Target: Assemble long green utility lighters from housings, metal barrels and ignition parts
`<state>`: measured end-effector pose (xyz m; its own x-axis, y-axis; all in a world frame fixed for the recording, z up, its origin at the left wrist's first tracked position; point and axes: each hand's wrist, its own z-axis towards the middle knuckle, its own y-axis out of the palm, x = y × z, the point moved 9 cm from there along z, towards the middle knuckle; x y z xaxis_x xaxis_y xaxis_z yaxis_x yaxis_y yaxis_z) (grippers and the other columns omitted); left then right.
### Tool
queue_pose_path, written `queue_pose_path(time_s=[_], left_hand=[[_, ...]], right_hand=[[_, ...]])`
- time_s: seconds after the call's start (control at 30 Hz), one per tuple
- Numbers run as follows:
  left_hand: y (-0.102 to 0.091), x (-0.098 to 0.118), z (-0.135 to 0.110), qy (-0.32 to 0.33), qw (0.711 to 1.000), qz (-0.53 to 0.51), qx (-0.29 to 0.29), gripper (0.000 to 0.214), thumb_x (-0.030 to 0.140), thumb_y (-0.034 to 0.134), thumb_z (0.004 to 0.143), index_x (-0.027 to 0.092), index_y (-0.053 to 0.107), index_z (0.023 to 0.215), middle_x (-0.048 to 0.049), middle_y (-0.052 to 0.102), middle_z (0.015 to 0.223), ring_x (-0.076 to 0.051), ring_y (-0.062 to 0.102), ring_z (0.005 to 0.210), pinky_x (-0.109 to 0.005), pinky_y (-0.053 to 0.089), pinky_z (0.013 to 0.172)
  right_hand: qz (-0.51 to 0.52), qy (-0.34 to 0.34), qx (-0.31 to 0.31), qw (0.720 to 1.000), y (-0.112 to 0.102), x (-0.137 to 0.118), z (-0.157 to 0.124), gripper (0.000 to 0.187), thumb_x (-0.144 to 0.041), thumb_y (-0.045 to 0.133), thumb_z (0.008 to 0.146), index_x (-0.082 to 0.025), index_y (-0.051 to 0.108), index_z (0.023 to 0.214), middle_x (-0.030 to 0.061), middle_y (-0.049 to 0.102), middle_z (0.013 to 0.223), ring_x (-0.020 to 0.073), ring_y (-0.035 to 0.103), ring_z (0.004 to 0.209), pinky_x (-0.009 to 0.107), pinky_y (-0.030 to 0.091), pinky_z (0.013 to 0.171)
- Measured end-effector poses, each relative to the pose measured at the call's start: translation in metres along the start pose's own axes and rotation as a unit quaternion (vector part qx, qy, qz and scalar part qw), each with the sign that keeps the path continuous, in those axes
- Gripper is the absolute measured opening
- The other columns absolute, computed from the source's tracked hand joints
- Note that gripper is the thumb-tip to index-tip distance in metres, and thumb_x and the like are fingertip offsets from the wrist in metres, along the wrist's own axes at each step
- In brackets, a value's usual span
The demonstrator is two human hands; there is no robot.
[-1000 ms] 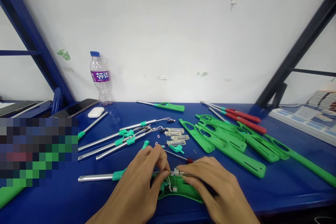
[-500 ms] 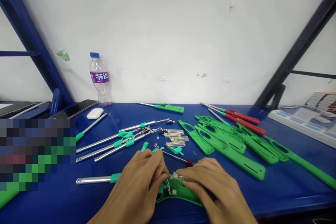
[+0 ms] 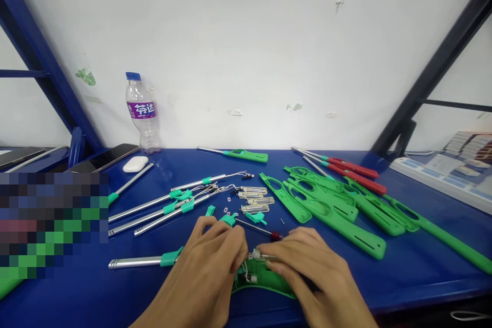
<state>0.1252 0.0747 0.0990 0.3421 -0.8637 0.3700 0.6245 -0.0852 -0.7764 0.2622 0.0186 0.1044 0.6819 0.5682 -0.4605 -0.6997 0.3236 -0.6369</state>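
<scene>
My right hand [image 3: 319,274] is closed on a clear lighter fuel tank [image 3: 269,257], its pale valve end pointing left. Fingers bent, my left hand [image 3: 213,266] pinches at that valve end, beside a tiny pinkish piece [image 3: 250,255]; what its fingertips hold is hidden. Under both hands lies an open green lighter shell [image 3: 269,282], with white wires and a small black igniter part [image 3: 246,278] inside. A silver lighter tube [image 3: 134,263] with a teal collar extends left from behind my left hand.
Beyond my hands are a red-handled screwdriver [image 3: 275,236], several clear tanks [image 3: 255,208], teal triggers [image 3: 257,217] and wired silver tubes [image 3: 165,218]. Green shells [image 3: 338,215] and red lighters [image 3: 355,176] lie right. A bottle [image 3: 148,118], phone [image 3: 109,157] and white case [image 3: 135,164] stand back left.
My left fingers have curled in and shifted slightly at the valve end of the fuel tank. My right hand keeps its hold. The whole view has moved a little.
</scene>
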Motion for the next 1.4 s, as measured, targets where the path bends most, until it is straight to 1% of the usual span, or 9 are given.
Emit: queue_pose_path(time_s=[0.13, 0.33, 0.6, 1.0, 1.07, 1.13, 1.27, 1.33, 1.4], left_hand=[[-0.001, 0.004, 0.001, 0.007, 1.0, 0.008, 0.002, 0.032, -0.003, 0.04, 0.093, 0.027, 0.032, 0.087, 0.0047, 0.066, 0.082, -0.018, 0.059, 0.074, -0.037, 0.044, 0.081], [-0.003, 0.006, 0.001, 0.013, 0.999, 0.044, -0.003, 0.03, 0.0, 0.039, 0.099, 0.028, 0.031, 0.093, 0.0076, 0.061, 0.084, -0.016, 0.06, 0.075, -0.038, 0.045, 0.089], [0.002, 0.005, -0.002, 0.025, 0.999, 0.037, 0.002, 0.028, -0.001, 0.036, 0.098, 0.027, 0.034, 0.1, 0.0077, 0.058, 0.085, -0.015, 0.061, 0.074, -0.045, 0.041, 0.101], [-0.003, 0.011, -0.002, 0.039, 0.997, 0.052, 0.038, 0.03, -0.003, 0.038, 0.097, 0.027, 0.033, 0.096, 0.01, 0.061, 0.085, -0.011, 0.06, 0.068, -0.048, 0.033, 0.115], [-0.003, 0.009, -0.002, 0.032, 0.998, 0.047, 0.033, 0.03, -0.002, 0.038, 0.099, 0.027, 0.033, 0.097, 0.0099, 0.061, 0.085, -0.012, 0.062, 0.07, -0.049, 0.034, 0.114], [-0.004, 0.002, -0.001, 0.003, 0.999, 0.04, 0.027, 0.027, 0.003, 0.041, 0.101, 0.028, 0.035, 0.1, 0.0085, 0.063, 0.088, -0.015, 0.067, 0.078, -0.048, 0.039, 0.111], [-0.01, -0.007, -0.001, -0.051, 0.997, 0.038, 0.039, 0.024, 0.011, 0.051, 0.102, 0.031, 0.04, 0.11, 0.0044, 0.068, 0.094, -0.023, 0.069, 0.097, -0.044, 0.049, 0.096], [-0.013, -0.005, 0.0, -0.051, 0.997, 0.03, 0.052, 0.026, 0.009, 0.052, 0.1, 0.031, 0.039, 0.107, 0.0048, 0.068, 0.093, -0.023, 0.069, 0.098, -0.04, 0.051, 0.089], [-0.015, -0.002, 0.001, -0.048, 0.997, 0.007, 0.062, 0.028, 0.007, 0.05, 0.099, 0.031, 0.035, 0.1, 0.0069, 0.067, 0.088, -0.02, 0.068, 0.09, -0.037, 0.053, 0.085]], right_hand=[[0.005, 0.002, -0.012, 1.0, 0.001, 0.001, -0.001, 0.042, -0.006, 0.062, 0.104, -0.033, 0.068, 0.135, -0.0044, 0.081, 0.105, 0.0173, 0.073, 0.086, 0.036, 0.053, 0.086], [0.005, 0.02, -0.003, 1.0, 0.001, 0.005, -0.002, 0.039, -0.009, 0.064, 0.104, -0.034, 0.071, 0.133, -0.0053, 0.081, 0.102, 0.018, 0.072, 0.086, 0.034, 0.053, 0.083], [0.006, 0.01, 0.003, 1.0, 0.002, 0.003, -0.001, 0.04, -0.008, 0.063, 0.104, -0.036, 0.068, 0.134, -0.008, 0.079, 0.102, 0.0167, 0.069, 0.089, 0.032, 0.051, 0.085], [0.009, -0.003, 0.0, 1.0, 0.003, 0.0, 0.0, 0.039, -0.005, 0.063, 0.103, -0.031, 0.069, 0.132, -0.0069, 0.079, 0.101, 0.0156, 0.067, 0.083, 0.033, 0.048, 0.086], [0.008, 0.003, 0.005, 1.0, 0.002, 0.0, 0.0, 0.037, -0.007, 0.064, 0.104, -0.032, 0.07, 0.129, -0.0076, 0.079, 0.1, 0.0157, 0.068, 0.083, 0.032, 0.049, 0.085], [0.008, 0.012, 0.012, 1.0, 0.0, 0.002, -0.001, 0.031, -0.01, 0.065, 0.104, -0.033, 0.071, 0.125, -0.0083, 0.08, 0.098, 0.0158, 0.07, 0.084, 0.031, 0.05, 0.084], [-0.001, 0.017, 0.015, 1.0, -0.001, 0.004, -0.001, 0.025, -0.014, 0.066, 0.105, -0.032, 0.071, 0.123, -0.0086, 0.08, 0.098, 0.0148, 0.07, 0.082, 0.029, 0.051, 0.083], [-0.004, 0.016, 0.013, 1.0, 0.0, 0.004, 0.0, 0.026, -0.014, 0.067, 0.105, -0.032, 0.071, 0.123, -0.0089, 0.081, 0.098, 0.0145, 0.07, 0.083, 0.029, 0.051, 0.083], [-0.002, 0.014, 0.007, 1.0, 0.001, 0.004, 0.0, 0.028, -0.012, 0.067, 0.104, -0.033, 0.071, 0.123, -0.0092, 0.081, 0.099, 0.0143, 0.071, 0.083, 0.029, 0.05, 0.084]])
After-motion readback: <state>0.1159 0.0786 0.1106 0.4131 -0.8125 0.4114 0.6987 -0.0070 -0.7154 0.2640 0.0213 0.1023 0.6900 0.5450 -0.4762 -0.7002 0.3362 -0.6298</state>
